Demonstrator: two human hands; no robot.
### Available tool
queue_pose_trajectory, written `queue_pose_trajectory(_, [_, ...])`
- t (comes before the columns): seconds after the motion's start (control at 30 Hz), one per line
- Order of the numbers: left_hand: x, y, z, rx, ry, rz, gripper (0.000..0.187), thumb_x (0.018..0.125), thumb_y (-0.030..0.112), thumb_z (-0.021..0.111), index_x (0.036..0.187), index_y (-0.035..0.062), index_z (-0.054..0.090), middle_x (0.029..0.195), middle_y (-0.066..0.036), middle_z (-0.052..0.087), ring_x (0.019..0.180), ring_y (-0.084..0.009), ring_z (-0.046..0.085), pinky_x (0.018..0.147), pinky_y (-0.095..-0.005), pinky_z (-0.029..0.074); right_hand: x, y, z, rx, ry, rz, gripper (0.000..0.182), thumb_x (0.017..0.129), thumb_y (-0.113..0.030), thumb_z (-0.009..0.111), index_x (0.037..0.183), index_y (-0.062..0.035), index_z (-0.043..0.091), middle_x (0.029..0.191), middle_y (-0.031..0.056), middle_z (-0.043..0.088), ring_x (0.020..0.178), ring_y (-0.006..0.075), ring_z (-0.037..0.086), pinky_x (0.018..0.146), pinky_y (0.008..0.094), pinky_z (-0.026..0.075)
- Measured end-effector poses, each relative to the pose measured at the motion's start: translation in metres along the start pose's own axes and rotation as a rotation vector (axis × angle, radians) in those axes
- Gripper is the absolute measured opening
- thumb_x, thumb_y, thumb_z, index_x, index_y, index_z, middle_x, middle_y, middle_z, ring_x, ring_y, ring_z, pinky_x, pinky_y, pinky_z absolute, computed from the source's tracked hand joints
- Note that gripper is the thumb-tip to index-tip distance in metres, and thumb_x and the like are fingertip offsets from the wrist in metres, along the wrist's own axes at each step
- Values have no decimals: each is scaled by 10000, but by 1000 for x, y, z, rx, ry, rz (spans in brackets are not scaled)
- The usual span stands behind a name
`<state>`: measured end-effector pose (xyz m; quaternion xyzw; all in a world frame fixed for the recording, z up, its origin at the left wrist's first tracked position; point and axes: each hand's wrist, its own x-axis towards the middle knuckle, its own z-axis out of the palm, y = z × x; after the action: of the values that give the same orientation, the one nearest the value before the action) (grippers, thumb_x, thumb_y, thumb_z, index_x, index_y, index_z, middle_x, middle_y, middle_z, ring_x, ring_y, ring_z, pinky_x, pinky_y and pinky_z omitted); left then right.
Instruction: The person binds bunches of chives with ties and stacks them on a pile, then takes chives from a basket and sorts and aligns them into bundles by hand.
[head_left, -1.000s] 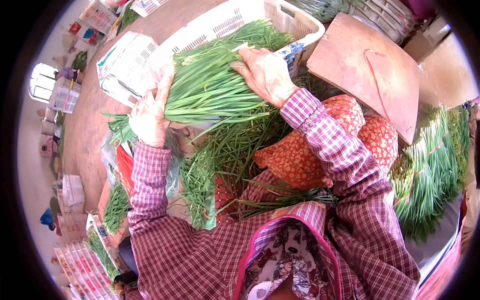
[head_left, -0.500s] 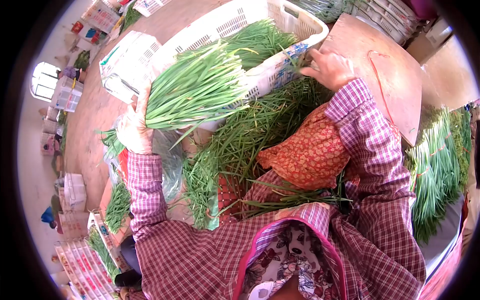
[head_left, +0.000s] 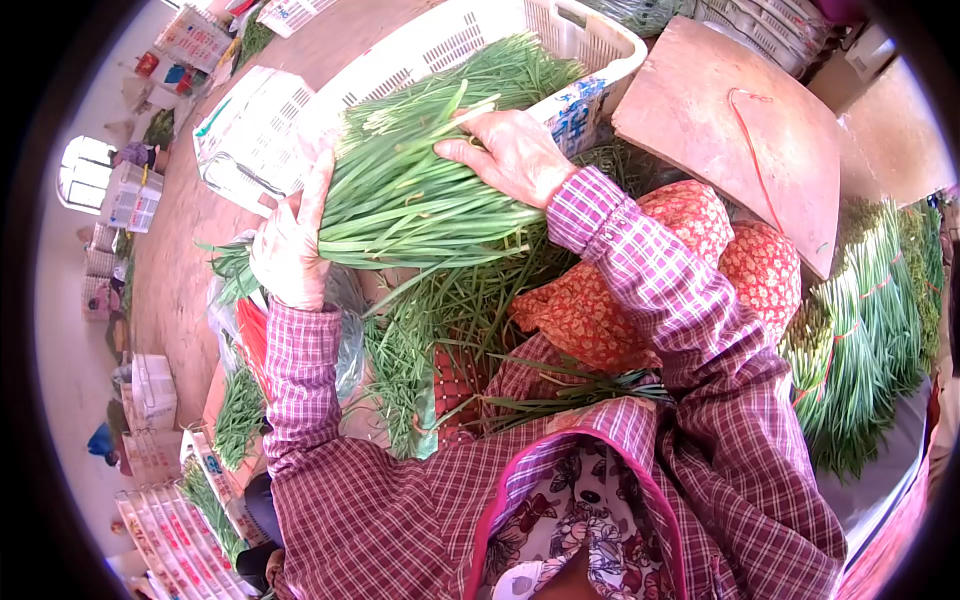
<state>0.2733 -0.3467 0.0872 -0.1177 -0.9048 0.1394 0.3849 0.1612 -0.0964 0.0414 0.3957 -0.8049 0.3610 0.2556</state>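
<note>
A large bunch of long green stalks point(head_left: 420, 205) is held up in front of me, over loose greens and beside a white crate. My left hand point(head_left: 290, 245) is wrapped round its left end, with leaf tips sticking out beyond the fist. At the upper right of the bunch, my right hand point(head_left: 507, 155) touches the stalks, thumb and fingers apart. Behind the bunch, the white crate point(head_left: 625, 62) holds more green stalks point(head_left: 520, 70). Loose greens point(head_left: 470, 300) lie beneath, over my lap.
A wooden board point(head_left: 735, 130) with a red string lies at the right. Tied green bundles point(head_left: 850, 340) stand below it. A white basket point(head_left: 255, 130) is at the upper left. Red patterned cloth point(head_left: 590, 315) covers my knee. Persons and crates appear far left.
My right hand has moved left from beside the crate's corner onto the bunch. The bunch has shifted slightly to the right, still in my left hand.
</note>
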Motion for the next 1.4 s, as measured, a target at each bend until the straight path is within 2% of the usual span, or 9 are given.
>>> queue_pose_trajectory(0.17, [-7,-7,4,-62,-3,-14,718,701,119,711,1353,352,520,855,-25,643,707,-198,636,628,-334,518,-15,28,-25,-368,-129,98,220,976,-286,519,934,-70,513,466,8,465,348,117,440,300,286,374])
queue_pose_trajectory(0.3, [-29,-34,12,27,-102,-143,689,692,129,725,1323,348,555,799,-8,634,670,-176,625,610,-330,504,-50,70,-48,-477,-350,238,253,981,-323,498,940,-73,507,506,23,540,369,143,486,316,296,400])
queue_pose_trajectory(0.43, [-34,-45,15,-46,-18,-228,789,643,140,756,1339,423,514,750,-15,575,617,-180,580,565,-317,481,-62,109,-73,-714,-734,610,335,955,-388,518,1076,-76,528,682,95,644,591,243,651,533,376,538])
queue_pose_trajectory(0.57, [-29,-41,12,11,1,-190,668,703,180,725,1320,368,552,720,11,577,622,-176,601,562,-327,486,-37,55,-92,-548,-517,383,493,892,-491,571,1132,-61,559,927,141,673,825,285,675,741,459,532])
queue_pose_trajectory(0.73, [-24,-38,11,16,-40,-176,688,705,183,721,1331,397,531,752,9,587,623,-177,606,567,-325,492,-5,26,-62,-13,-199,302,480,886,-534,543,995,-81,657,838,144,692,794,294,673,754,403,531])
queue_pose_trajectory(0.83, [-16,-28,7,3,35,-113,688,703,191,722,1335,385,532,770,4,600,626,-178,606,572,-323,494,-4,22,-41,-121,-14,230,515,859,-543,587,998,-55,671,855,131,700,803,295,679,762,399,531])
queue_pose_trajectory(1.07, [-13,-20,2,-91,28,-149,727,680,93,729,1329,364,544,819,2,629,677,-175,621,619,-314,505,-6,32,-34,635,-306,630,446,918,-415,602,1057,4,669,854,121,699,754,214,671,715,338,538])
queue_pose_trajectory(1.3, [-29,-35,8,-131,21,-233,779,655,36,721,1335,370,538,789,-6,607,669,-176,609,623,-314,499,-37,70,-79,-470,-428,481,409,921,-444,552,1084,-86,661,827,100,710,779,264,691,740,382,547])
queue_pose_trajectory(1.4, [-27,-34,11,-157,77,-213,766,648,43,733,1321,363,555,798,0,623,673,-172,613,625,-310,501,-26,54,-85,-38,-460,547,552,918,-526,512,1189,-56,614,1018,169,681,911,283,675,793,378,540])
